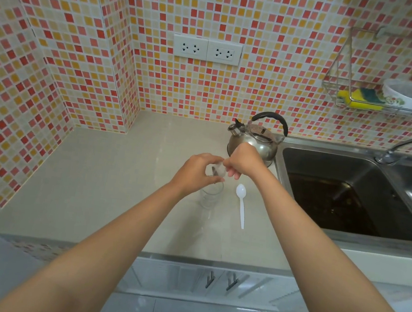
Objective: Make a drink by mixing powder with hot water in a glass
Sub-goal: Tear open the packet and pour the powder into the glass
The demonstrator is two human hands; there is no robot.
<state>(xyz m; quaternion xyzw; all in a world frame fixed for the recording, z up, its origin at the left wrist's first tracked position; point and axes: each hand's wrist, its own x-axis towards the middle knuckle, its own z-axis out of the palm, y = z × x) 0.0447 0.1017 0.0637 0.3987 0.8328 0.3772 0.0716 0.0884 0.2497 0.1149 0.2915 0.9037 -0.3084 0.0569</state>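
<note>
The empty glass (211, 196) stands on the counter (108, 191), a white plastic spoon (241, 204) just right of it. Right above the glass, the left hand (196, 172) and right hand (244, 161) both pinch a small powder packet (217, 170). Best to tear it low over the rim, so nothing spills. The kettle (255, 138) waits behind the glass.

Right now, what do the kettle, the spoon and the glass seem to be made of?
Kettle: polished metal, probably stainless steel, since it mirrors the room; its handle looks like black plastic.
Spoon: white plastic, by its plain, thin look.
Glass: clear glass or clear plastic; the counter shows through it.
</note>
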